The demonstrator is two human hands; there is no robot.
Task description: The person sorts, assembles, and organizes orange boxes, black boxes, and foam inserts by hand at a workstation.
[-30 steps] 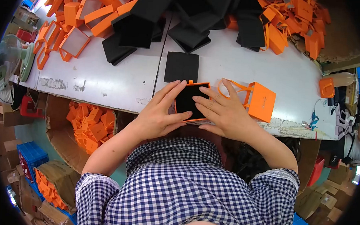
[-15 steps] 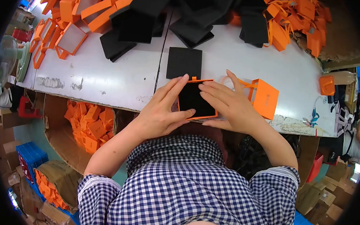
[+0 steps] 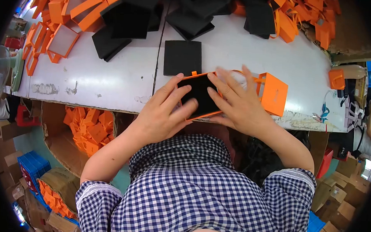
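An orange box drawer (image 3: 206, 116) with a small ribbon tab sits slightly turned at the table's front edge, a black foam pad (image 3: 201, 91) inside it. Round its left side my left hand (image 3: 162, 110) is holding on, with fingertips at the upper-left corner and the thumb over the black pad. My right hand (image 3: 240, 104) grips the right side; its fingers reach over the rim onto the pad, partly blurred, and the thumb is low by the front edge. Just behind the drawer lies a square black pad (image 3: 182, 58). An orange box sleeve (image 3: 274, 94) with ribbon stands right of my right hand.
Black pads (image 3: 131, 20) are heaped at the back. Orange box drawers (image 3: 63, 40) pile up at the left, and orange ribboned sleeves (image 3: 286, 27) at the back right. Below the table's left side, a cardboard carton (image 3: 57, 128) holds more orange pieces.
The drawer has turned slightly between my hands. My left thumb and fingers have shifted further over the pad, and my right fingers have moved along the rim. The view has shifted a little.
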